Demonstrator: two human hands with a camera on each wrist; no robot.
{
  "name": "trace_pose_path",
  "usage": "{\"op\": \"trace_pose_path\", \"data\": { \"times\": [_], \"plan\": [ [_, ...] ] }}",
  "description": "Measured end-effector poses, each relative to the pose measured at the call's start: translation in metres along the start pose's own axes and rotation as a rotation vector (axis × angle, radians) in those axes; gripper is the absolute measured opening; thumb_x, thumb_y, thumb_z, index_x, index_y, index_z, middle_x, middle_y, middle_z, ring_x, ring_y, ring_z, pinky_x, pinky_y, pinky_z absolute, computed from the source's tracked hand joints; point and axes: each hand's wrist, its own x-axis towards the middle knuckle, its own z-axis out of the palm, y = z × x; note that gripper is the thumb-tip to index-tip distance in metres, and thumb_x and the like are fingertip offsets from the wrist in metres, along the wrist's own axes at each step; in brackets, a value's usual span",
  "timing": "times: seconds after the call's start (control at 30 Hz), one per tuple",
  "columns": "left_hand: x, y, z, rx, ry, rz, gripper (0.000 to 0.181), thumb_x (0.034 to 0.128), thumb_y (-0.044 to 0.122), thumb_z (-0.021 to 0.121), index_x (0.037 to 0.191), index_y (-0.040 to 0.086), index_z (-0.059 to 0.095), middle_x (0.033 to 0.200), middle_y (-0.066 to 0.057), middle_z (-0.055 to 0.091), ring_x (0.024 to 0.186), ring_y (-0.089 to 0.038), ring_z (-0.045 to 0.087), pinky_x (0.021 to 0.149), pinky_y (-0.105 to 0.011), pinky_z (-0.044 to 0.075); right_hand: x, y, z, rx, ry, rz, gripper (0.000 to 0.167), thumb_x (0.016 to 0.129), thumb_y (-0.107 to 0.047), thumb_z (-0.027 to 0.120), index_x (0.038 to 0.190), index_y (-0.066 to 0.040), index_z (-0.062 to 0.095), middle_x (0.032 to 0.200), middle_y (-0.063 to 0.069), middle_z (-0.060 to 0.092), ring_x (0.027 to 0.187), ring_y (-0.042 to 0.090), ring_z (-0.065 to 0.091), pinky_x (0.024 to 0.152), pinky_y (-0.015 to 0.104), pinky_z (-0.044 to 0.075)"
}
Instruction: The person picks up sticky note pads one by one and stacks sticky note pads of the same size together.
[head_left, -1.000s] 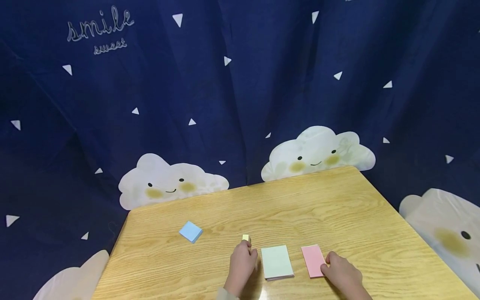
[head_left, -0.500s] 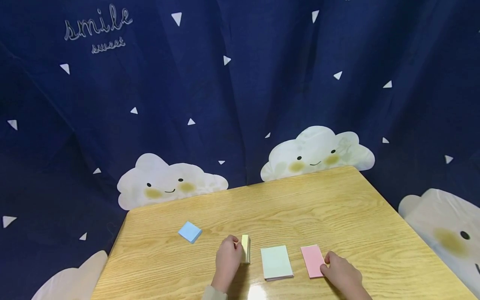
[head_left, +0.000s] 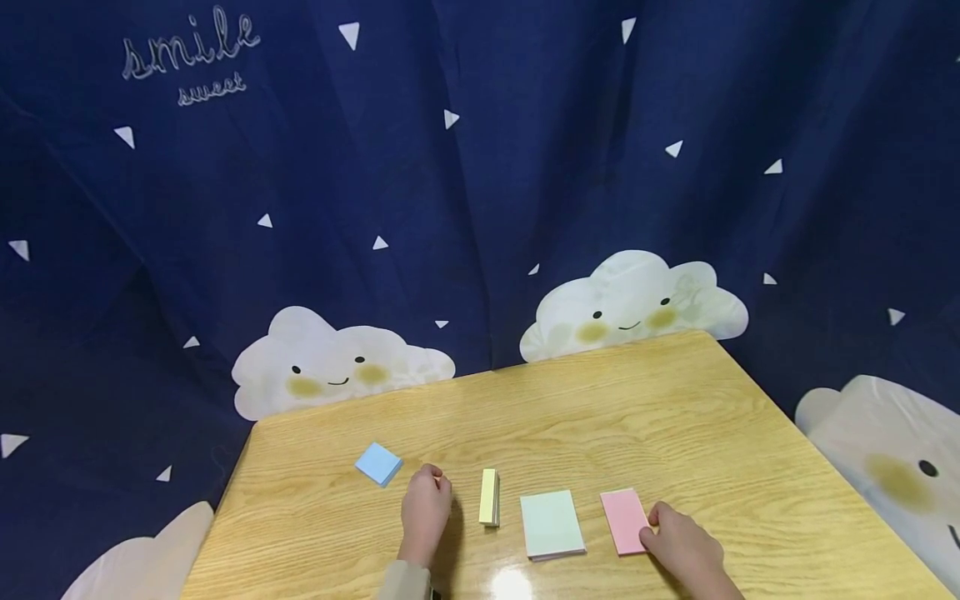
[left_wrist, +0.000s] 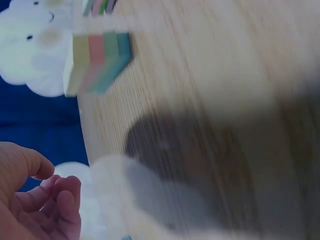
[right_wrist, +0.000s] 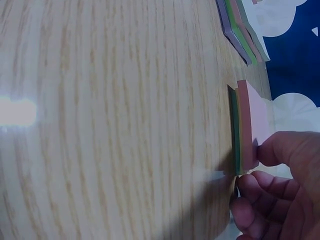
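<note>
In the head view my left hand [head_left: 427, 510] is over the table, between the blue sticky-note pad [head_left: 378, 464] and the narrow yellow sticky-note pad [head_left: 489, 497]. Its fingers are loosely bent and hold nothing. The left wrist view shows coloured layers on the side of the yellow pad [left_wrist: 97, 62], apart from the hand. My right hand [head_left: 684, 542] pinches the right edge of the pink sticky-note pad [head_left: 624, 521], which lies on the table. In the right wrist view the thumb presses the pink face [right_wrist: 257, 117], with fingertips at the pad's near edge.
A larger pale green sticky-note pad [head_left: 552, 523] lies between the yellow and pink ones. All the pads are on a light wooden table [head_left: 585, 417]. Behind it hangs a dark blue curtain [head_left: 420, 167] with white clouds and triangles.
My left hand has let go of the yellow pad and moved left, towards the blue pad. The yellow pad now shows whole. My right hand stays at the pink pad.
</note>
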Motion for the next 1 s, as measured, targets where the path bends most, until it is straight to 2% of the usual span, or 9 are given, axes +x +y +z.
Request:
{"op": "trace_pose_path", "data": {
  "times": [0.1, 0.33, 0.43, 0.77, 1.0],
  "plan": [
    [0.005, -0.008, -0.006, 0.003, -0.001, -0.029, 0.004, 0.0761, 0.002, 0.052, 0.074, 0.000, 0.055, 0.065, -0.004, 0.050, 0.054, -0.016, 0.045, 0.046, -0.031, 0.038, -0.001, -0.001, -0.001, 0.000, 0.000, 0.000, 0.019, 0.074, -0.022, 0.054, 0.087, -0.007, 0.053, 0.061, -0.001, 0.046, 0.058, 0.018, 0.046, 0.050, 0.041, 0.037],
    [0.018, -0.027, -0.018, -0.088, -0.021, -0.136, 0.009, 0.0777, 0.002, 0.045, 0.069, 0.002, 0.046, 0.058, -0.004, 0.042, 0.049, -0.016, 0.038, 0.043, -0.029, 0.032, -0.001, -0.003, -0.002, -0.008, 0.018, -0.005, 0.019, 0.074, -0.022, 0.054, 0.086, -0.008, 0.053, 0.062, -0.001, 0.047, 0.059, 0.018, 0.047, 0.051, 0.042, 0.037],
    [0.022, -0.035, -0.021, -0.094, -0.018, -0.176, 0.008, 0.0773, 0.002, 0.044, 0.070, 0.001, 0.046, 0.059, -0.005, 0.043, 0.049, -0.016, 0.038, 0.044, -0.029, 0.030, -0.001, -0.004, -0.002, -0.009, 0.027, -0.009, 0.018, 0.074, -0.022, 0.054, 0.085, -0.008, 0.053, 0.061, -0.001, 0.047, 0.059, 0.018, 0.047, 0.051, 0.042, 0.037],
    [0.029, -0.059, -0.028, -0.045, 0.072, -0.224, 0.010, 0.0751, 0.004, 0.050, 0.069, -0.004, 0.051, 0.062, -0.013, 0.053, 0.056, -0.029, 0.052, 0.050, -0.043, 0.040, 0.001, -0.003, 0.000, -0.014, 0.027, 0.008, 0.018, 0.073, -0.022, 0.055, 0.085, -0.009, 0.053, 0.062, -0.001, 0.047, 0.060, 0.019, 0.048, 0.052, 0.043, 0.038],
    [0.032, -0.069, -0.031, -0.011, 0.079, -0.261, 0.011, 0.0770, 0.003, 0.051, 0.076, -0.008, 0.053, 0.069, -0.020, 0.056, 0.061, -0.034, 0.055, 0.051, -0.045, 0.042, -0.001, -0.002, -0.001, -0.010, 0.018, 0.007, 0.019, 0.074, -0.022, 0.055, 0.087, -0.008, 0.054, 0.061, -0.002, 0.047, 0.058, 0.018, 0.047, 0.050, 0.041, 0.038]
  ]
}}
